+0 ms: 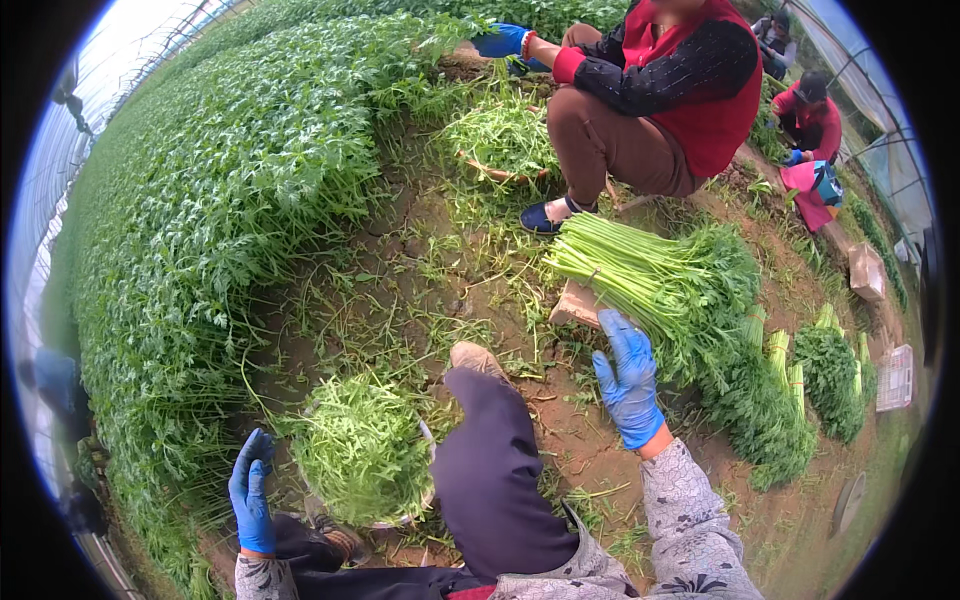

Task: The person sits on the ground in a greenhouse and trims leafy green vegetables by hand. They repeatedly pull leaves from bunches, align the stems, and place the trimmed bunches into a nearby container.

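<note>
My left hand (253,491), in a blue glove, is raised at the lower left beside the standing leafy crop (225,225), fingers apart from the thumb, holding nothing that I can see. A round tub (429,442) heaped with loose cut greens is between it and my bent knee. My right hand (627,382), also blue-gloved, is open at the near edge of a large pile of long-stemmed greens (637,266); whether its fingertips touch the stems or the block is unclear. The pile lies on a pale block (577,304), stem ends pointing left.
A co-worker in a red vest (712,112) squats ahead, with a blue-gloved hand at the crop and a basket of greens (499,174) alongside. Tied bundles (780,405) lie at right, near a white crate (894,379). More people work at the upper right. Cut stalks litter the soil.
</note>
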{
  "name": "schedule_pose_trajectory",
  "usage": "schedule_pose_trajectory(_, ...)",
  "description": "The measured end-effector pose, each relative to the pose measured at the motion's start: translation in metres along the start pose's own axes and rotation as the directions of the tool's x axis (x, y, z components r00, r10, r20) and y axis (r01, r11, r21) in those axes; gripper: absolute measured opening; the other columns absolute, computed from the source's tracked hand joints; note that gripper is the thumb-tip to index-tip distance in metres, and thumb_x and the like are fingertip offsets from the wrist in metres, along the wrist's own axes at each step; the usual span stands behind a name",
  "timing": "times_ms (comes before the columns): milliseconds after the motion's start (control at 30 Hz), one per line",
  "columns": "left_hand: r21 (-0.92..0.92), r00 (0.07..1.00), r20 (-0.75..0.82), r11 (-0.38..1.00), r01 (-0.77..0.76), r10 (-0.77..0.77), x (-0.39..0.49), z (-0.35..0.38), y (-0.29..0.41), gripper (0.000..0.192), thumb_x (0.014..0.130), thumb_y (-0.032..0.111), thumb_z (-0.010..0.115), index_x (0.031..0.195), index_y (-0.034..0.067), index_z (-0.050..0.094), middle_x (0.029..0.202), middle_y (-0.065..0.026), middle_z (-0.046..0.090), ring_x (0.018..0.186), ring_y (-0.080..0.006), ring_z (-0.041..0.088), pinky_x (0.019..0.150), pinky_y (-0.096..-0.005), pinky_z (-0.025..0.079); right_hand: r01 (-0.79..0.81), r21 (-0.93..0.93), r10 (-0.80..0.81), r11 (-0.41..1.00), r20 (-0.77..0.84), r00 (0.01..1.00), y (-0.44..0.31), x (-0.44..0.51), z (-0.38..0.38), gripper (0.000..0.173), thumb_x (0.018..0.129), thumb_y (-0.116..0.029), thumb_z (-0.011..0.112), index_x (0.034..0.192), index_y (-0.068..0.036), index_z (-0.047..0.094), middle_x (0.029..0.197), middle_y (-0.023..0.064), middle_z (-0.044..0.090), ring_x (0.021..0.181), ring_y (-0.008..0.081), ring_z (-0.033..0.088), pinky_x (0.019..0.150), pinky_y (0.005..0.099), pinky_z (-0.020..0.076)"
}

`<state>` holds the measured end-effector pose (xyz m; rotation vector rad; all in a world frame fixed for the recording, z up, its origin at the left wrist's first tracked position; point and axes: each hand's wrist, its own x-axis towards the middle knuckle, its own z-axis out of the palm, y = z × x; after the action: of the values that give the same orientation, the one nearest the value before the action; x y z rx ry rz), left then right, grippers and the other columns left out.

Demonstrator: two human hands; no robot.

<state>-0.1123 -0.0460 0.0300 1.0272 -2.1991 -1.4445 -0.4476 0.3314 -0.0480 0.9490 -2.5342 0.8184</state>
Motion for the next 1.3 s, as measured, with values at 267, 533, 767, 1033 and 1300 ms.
schedule_pose_trajectory(267,-0.064,0.911,-0.341,0.961,-0.268,0.232,-0.15,-0.075,-0.003,0.047,0.102,0.02,0.047,0.144,0.0,0.044,0.139,-0.0144,0.054,0.124,-0.0231,0.054,0.106,-0.0362,0.04,0.141,0.453,-0.165,0.88,0.014,0.986,-0.153,0.005,-0.041,0.039,0.092,-0.002,0.057,0.132,-0.001,0.056,0.127,0.0123,0.061,0.111,0.0222,0.06,0.096,0.0309,0.0453)
schedule_pose_trajectory(533,0.0,0.792,-0.557,0.954,-0.301,0.25,-0.22,-0.125,-0.011,0.049,0.099,0.018,0.051,0.142,-0.005,0.045,0.135,-0.017,0.057,0.122,-0.0245,0.057,0.105,-0.0377,0.043,0.395,0.628,-0.703,0.67,0.708,0.067,-0.32,-0.144,0.11,0.037,0.092,-0.036,0.058,0.103,-0.002,0.063,0.09,0.022,0.068,0.081,0.0406,0.066,0.07,0.048,0.0524)
schedule_pose_trajectory(767,-0.074,0.776,-0.628,0.988,-0.136,0.06,-0.166,-0.207,-0.09,0.048,0.098,0.019,0.053,0.14,-0.004,0.047,0.127,-0.0162,0.062,0.115,-0.0236,0.061,0.104,-0.039,0.044,0.168,0.327,-0.087,0.93,0.638,-0.765,-0.228,-0.318,0.259,0.078,0.085,-0.077,0.04,0.104,-0.009,0.073,0.101,0.026,0.069,0.1,0.0439,0.064,0.089,0.0476,0.0485)
schedule_pose_trajectory(1033,-0.53,0.834,-0.267,0.796,0.29,-0.482,-0.036,-0.186,-0.264,0.049,0.099,0.013,0.052,0.145,-0.001,0.041,0.131,-0.0136,0.059,0.121,-0.0215,0.056,0.107,-0.0368,0.041,0.054,0.159,-0.024,0.986,0.453,-0.891,-0.21,-0.343,0.309,0.088,0.082,-0.083,0.038,0.103,-0.004,0.072,0.103,0.0258,0.069,0.1,0.0435,0.064,0.088,0.0473,0.0488)
schedule_pose_trajectory(1300,-0.65,0.728,-0.299,0.691,0.318,-0.616,-0.124,-0.21,-0.276,0.048,0.099,0.01,0.05,0.144,-0.002,0.042,0.128,-0.0124,0.06,0.117,-0.0181,0.056,0.106,-0.0337,0.04,0.149,0.631,-0.242,0.761,0.49,-0.837,-0.296,-0.276,0.348,0.067,0.087,-0.064,0.047,0.094,-0.003,0.073,0.093,0.0267,0.069,0.093,0.0422,0.067,0.082,0.0485,0.0523)
